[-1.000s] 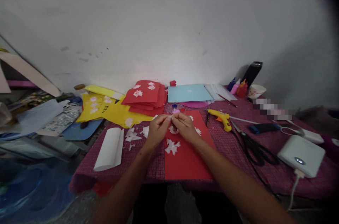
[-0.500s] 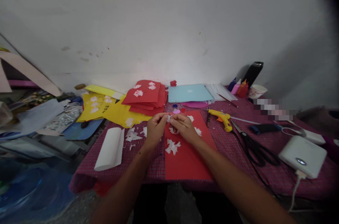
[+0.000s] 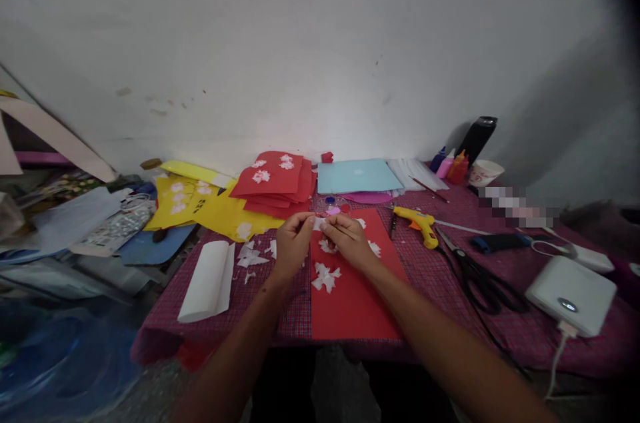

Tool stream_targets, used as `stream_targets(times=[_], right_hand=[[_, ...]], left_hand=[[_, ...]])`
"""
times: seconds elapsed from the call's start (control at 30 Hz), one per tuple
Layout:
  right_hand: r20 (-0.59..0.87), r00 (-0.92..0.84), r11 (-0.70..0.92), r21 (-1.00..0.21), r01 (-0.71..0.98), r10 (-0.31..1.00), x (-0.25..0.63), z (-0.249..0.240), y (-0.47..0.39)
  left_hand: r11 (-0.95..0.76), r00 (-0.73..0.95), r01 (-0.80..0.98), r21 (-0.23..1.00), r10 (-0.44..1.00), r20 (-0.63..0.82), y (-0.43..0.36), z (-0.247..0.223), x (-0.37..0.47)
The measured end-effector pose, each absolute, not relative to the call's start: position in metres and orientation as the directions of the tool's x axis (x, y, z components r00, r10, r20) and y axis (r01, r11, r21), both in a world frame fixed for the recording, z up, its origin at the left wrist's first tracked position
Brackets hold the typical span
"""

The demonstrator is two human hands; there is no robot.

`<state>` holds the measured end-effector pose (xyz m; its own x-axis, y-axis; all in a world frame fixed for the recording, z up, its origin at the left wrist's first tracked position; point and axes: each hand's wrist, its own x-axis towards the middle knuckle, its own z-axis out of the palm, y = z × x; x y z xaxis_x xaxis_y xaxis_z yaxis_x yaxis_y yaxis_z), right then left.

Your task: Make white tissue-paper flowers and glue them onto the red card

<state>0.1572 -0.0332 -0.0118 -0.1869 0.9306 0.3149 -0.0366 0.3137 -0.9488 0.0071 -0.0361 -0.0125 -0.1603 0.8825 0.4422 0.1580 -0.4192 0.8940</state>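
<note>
Between the fingertips of both hands is a small white paper piece (image 3: 318,224). My left hand (image 3: 296,241) pinches its left side, and my right hand (image 3: 346,237) pinches its right side. Both hands are above the upper left part of a red sheet (image 3: 357,309). On that sheet lie white torn-paper flower shapes; one (image 3: 326,277) sits just below my hands, another (image 3: 374,248) to the right. White paper scraps (image 3: 250,255) lie left of my left hand, beside a folded white paper (image 3: 207,281).
A red card stack (image 3: 275,183) and yellow cards (image 3: 217,213) lie back left. Behind the red sheet is a light blue folder (image 3: 357,176). To the right are a yellow glue gun (image 3: 417,221), black scissors (image 3: 480,276), paint bottles (image 3: 456,169) and a white power bank (image 3: 573,293).
The fingertips have drawn slightly apart, and more of the white paper piece shows between them. Otherwise the hands stay in nearly the same place.
</note>
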Motion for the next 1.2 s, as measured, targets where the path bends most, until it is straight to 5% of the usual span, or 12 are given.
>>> stream_targets(times=[0.4, 0.7, 1.0, 1.2], right_hand=[[0.31, -0.176, 0.311, -0.95, -0.024, 0.934, 0.158, -0.013, -0.034], [0.373, -0.124, 0.384, -0.92, 0.078, 0.919, 0.163, -0.012, -0.033], [0.571, -0.401, 0.697, -0.608, 0.379, 0.716, 0.166, -0.012, -0.034], [0.605, -0.468, 0.754, -0.4, 0.521, 0.644, 0.156, -0.02, -0.032]], left_hand=[[-0.327, -0.283, -0.115, 0.938, 0.916, 0.284, -0.027, -0.015, 0.007], [-0.337, -0.451, -0.385, 0.859, 0.881, 0.143, -0.016, -0.008, -0.006], [-0.332, -0.465, -0.474, 0.816, 0.881, 0.089, -0.016, -0.002, -0.012], [-0.39, -0.536, -0.508, 0.768, 0.841, 0.073, -0.013, 0.003, -0.024]])
